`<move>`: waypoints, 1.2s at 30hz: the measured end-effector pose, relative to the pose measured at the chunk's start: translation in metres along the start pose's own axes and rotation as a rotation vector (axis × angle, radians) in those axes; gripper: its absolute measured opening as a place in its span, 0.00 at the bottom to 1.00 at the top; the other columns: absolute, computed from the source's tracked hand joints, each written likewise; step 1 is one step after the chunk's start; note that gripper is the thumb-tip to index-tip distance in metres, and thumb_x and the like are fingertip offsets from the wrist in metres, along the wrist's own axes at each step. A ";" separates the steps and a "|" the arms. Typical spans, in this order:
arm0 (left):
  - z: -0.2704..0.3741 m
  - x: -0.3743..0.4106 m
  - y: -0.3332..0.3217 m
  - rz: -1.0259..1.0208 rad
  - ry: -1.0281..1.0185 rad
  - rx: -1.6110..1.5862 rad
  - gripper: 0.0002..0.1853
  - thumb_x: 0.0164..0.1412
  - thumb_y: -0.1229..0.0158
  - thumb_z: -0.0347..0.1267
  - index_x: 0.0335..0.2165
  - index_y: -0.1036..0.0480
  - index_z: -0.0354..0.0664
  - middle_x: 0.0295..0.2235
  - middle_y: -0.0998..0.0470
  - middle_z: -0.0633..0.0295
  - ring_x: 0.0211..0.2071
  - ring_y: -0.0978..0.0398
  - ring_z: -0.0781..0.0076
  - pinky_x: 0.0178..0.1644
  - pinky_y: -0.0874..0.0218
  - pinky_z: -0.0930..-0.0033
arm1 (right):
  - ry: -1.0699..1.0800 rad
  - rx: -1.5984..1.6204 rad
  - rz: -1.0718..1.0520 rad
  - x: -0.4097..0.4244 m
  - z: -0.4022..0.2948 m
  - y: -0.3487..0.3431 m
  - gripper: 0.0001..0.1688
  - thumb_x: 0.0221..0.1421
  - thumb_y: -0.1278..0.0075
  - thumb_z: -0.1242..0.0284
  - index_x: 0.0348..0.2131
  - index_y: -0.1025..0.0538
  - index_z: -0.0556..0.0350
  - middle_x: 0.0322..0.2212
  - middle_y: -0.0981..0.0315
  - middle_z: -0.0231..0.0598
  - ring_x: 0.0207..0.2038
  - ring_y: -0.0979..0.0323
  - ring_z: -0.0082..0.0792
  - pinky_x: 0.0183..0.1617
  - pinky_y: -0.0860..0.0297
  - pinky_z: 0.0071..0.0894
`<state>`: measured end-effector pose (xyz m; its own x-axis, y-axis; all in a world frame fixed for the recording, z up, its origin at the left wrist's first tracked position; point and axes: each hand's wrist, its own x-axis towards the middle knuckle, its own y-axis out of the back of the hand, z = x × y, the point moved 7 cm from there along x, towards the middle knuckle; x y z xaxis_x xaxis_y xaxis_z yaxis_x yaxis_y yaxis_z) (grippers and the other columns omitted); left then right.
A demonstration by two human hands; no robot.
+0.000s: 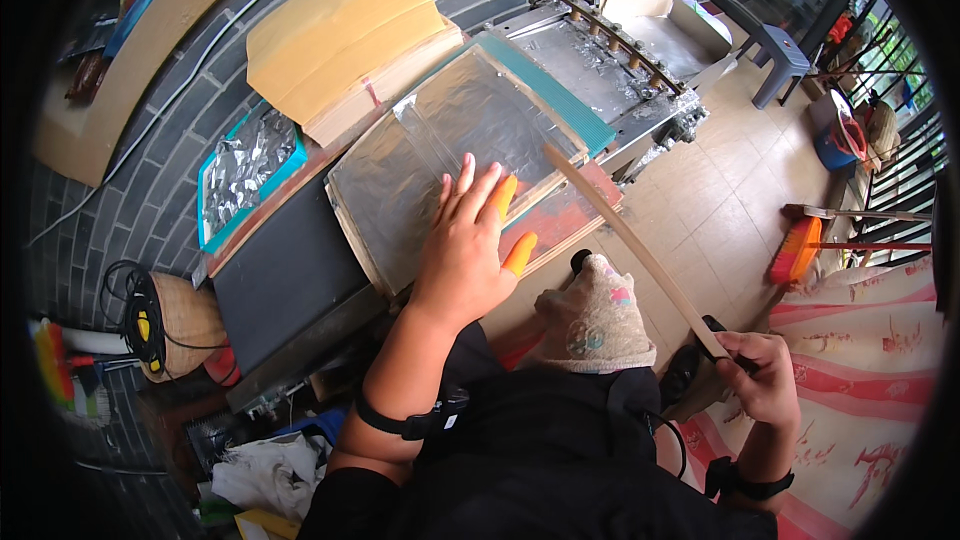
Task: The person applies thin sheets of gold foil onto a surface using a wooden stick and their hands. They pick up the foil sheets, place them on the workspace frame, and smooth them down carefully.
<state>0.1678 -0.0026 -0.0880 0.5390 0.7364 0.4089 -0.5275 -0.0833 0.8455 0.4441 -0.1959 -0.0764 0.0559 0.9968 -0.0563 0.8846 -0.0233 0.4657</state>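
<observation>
My left hand (469, 240) is over the near part of a silver foil sheet (487, 109), fingers pointing away from me; whether the palm presses on it I cannot tell. Orange finger cots cover its thumb and index finger. The sheet is on a pale-edged board or stack, and a narrow clear strip (427, 135) runs across it. In my right hand (761, 375) is a long, thin, flat wooden stick (637, 236), gripped at its near end between thumb and fingers. Its far tip reaches the right edge of the foil sheet.
A tan paper stack (345, 37) stands behind the foil. To its left sits a teal tray (300, 155) of crumpled foil. A metal frame with a bolted bar (615, 37) is at the back right. A grey plastic stool (784, 56) and an orange broom (795, 249) are farther right.
</observation>
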 end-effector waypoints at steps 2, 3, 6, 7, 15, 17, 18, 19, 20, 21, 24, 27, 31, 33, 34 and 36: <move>0.001 0.002 0.000 -0.001 -0.003 0.007 0.31 0.55 0.40 0.38 0.53 0.35 0.30 0.56 0.37 0.44 0.63 0.47 0.42 0.66 0.57 0.44 | -0.006 -0.076 -0.049 0.006 -0.008 -0.003 0.16 0.44 0.47 0.86 0.38 0.24 0.71 0.21 0.30 0.43 0.23 0.33 0.28 0.28 0.37 0.26; 0.001 0.004 0.001 -0.001 -0.002 0.011 0.32 0.55 0.40 0.38 0.53 0.36 0.29 0.56 0.37 0.44 0.63 0.47 0.42 0.66 0.57 0.45 | -0.008 -0.115 -0.075 0.008 -0.010 -0.005 0.16 0.44 0.47 0.86 0.38 0.24 0.71 0.21 0.30 0.43 0.23 0.33 0.28 0.28 0.37 0.26; 0.004 0.011 0.005 0.041 0.005 -0.008 0.32 0.53 0.37 0.33 0.54 0.36 0.31 0.57 0.36 0.48 0.62 0.47 0.41 0.65 0.56 0.45 | -0.046 -0.077 0.034 0.010 -0.005 0.000 0.16 0.43 0.47 0.87 0.37 0.24 0.72 0.21 0.29 0.44 0.24 0.31 0.29 0.30 0.35 0.26; 0.004 0.015 0.005 0.032 0.011 -0.002 0.32 0.53 0.37 0.34 0.54 0.36 0.31 0.57 0.37 0.47 0.63 0.47 0.41 0.65 0.56 0.45 | -0.052 -0.074 0.013 0.010 -0.006 0.000 0.16 0.43 0.47 0.87 0.37 0.24 0.72 0.22 0.29 0.44 0.24 0.31 0.29 0.30 0.35 0.26; 0.018 0.037 -0.009 -0.037 -0.006 0.061 0.32 0.54 0.38 0.37 0.54 0.36 0.30 0.58 0.38 0.45 0.63 0.49 0.43 0.67 0.58 0.48 | -0.182 0.007 0.142 0.006 0.008 0.017 0.16 0.44 0.47 0.87 0.38 0.24 0.71 0.22 0.29 0.42 0.25 0.32 0.26 0.31 0.36 0.23; 0.018 0.038 -0.012 -0.045 -0.004 0.068 0.32 0.55 0.39 0.37 0.53 0.35 0.30 0.58 0.38 0.44 0.63 0.49 0.43 0.67 0.58 0.48 | -0.130 0.055 0.110 0.003 0.009 0.020 0.16 0.45 0.47 0.86 0.38 0.24 0.70 0.20 0.32 0.37 0.23 0.36 0.22 0.28 0.39 0.22; 0.018 0.038 -0.013 -0.059 0.004 0.074 0.32 0.55 0.39 0.37 0.53 0.35 0.30 0.58 0.39 0.44 0.64 0.49 0.43 0.67 0.58 0.48 | -0.130 0.082 0.074 0.001 0.010 0.023 0.16 0.46 0.47 0.86 0.39 0.24 0.70 0.20 0.33 0.36 0.23 0.37 0.21 0.28 0.40 0.22; 0.017 0.038 -0.015 -0.072 0.013 0.080 0.32 0.55 0.39 0.37 0.54 0.36 0.29 0.58 0.39 0.44 0.64 0.49 0.43 0.67 0.58 0.48 | -0.129 0.110 0.037 -0.001 0.010 0.024 0.16 0.46 0.47 0.85 0.39 0.24 0.70 0.19 0.33 0.35 0.22 0.38 0.21 0.27 0.41 0.22; 0.016 0.039 -0.016 -0.068 0.016 0.080 0.32 0.55 0.39 0.37 0.54 0.36 0.29 0.58 0.39 0.44 0.64 0.49 0.43 0.67 0.58 0.48 | -0.121 0.127 0.031 -0.002 0.009 0.025 0.16 0.46 0.47 0.84 0.39 0.24 0.70 0.18 0.35 0.32 0.20 0.40 0.20 0.24 0.44 0.22; 0.015 0.039 -0.016 -0.065 0.019 0.080 0.33 0.55 0.39 0.37 0.54 0.36 0.28 0.58 0.39 0.44 0.64 0.49 0.43 0.67 0.58 0.48 | -0.128 0.146 0.020 -0.003 0.010 0.026 0.16 0.46 0.47 0.84 0.39 0.24 0.70 0.17 0.35 0.32 0.20 0.40 0.20 0.24 0.44 0.22; 0.015 0.040 -0.018 -0.069 0.029 0.082 0.34 0.55 0.40 0.38 0.54 0.37 0.26 0.59 0.39 0.44 0.64 0.49 0.44 0.67 0.59 0.48 | -0.125 0.169 -0.026 -0.006 0.008 0.028 0.15 0.46 0.47 0.83 0.38 0.24 0.70 0.16 0.35 0.32 0.19 0.40 0.20 0.23 0.44 0.22; 0.015 0.041 -0.020 -0.089 0.046 0.102 0.34 0.56 0.40 0.39 0.54 0.38 0.25 0.59 0.40 0.45 0.64 0.50 0.44 0.67 0.60 0.48 | -0.084 0.131 -0.083 -0.006 0.007 0.028 0.15 0.46 0.47 0.83 0.38 0.23 0.71 0.16 0.35 0.34 0.18 0.40 0.21 0.23 0.43 0.22; 0.015 0.041 -0.021 -0.116 0.062 0.138 0.35 0.56 0.41 0.40 0.54 0.38 0.25 0.60 0.41 0.45 0.65 0.51 0.45 0.68 0.61 0.48 | -0.084 0.103 -0.101 -0.006 0.009 0.029 0.15 0.46 0.47 0.83 0.38 0.23 0.71 0.16 0.34 0.36 0.18 0.38 0.21 0.22 0.42 0.22; 0.016 0.042 -0.022 -0.124 0.069 0.139 0.35 0.56 0.40 0.40 0.54 0.38 0.25 0.60 0.41 0.45 0.65 0.51 0.45 0.68 0.61 0.48 | -0.103 0.104 -0.114 -0.005 0.007 0.028 0.15 0.46 0.46 0.83 0.38 0.23 0.72 0.16 0.33 0.37 0.18 0.38 0.21 0.22 0.41 0.22; 0.016 0.042 -0.022 -0.128 0.073 0.139 0.35 0.56 0.40 0.40 0.54 0.38 0.25 0.60 0.41 0.45 0.65 0.51 0.45 0.68 0.61 0.48 | -0.116 0.106 -0.124 -0.005 0.005 0.027 0.15 0.46 0.46 0.83 0.38 0.23 0.72 0.16 0.33 0.37 0.18 0.38 0.21 0.23 0.41 0.22; 0.015 0.042 -0.023 -0.126 0.079 0.128 0.36 0.56 0.41 0.42 0.54 0.38 0.24 0.60 0.41 0.44 0.65 0.52 0.46 0.68 0.62 0.48 | -0.118 0.089 -0.136 -0.003 0.003 0.026 0.15 0.46 0.46 0.83 0.37 0.24 0.72 0.16 0.33 0.37 0.19 0.37 0.21 0.23 0.40 0.22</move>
<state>0.2126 0.0202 -0.0845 0.5398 0.7961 0.2735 -0.3691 -0.0681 0.9269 0.4682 -0.1997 -0.0673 -0.0178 0.9757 -0.2186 0.9250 0.0991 0.3669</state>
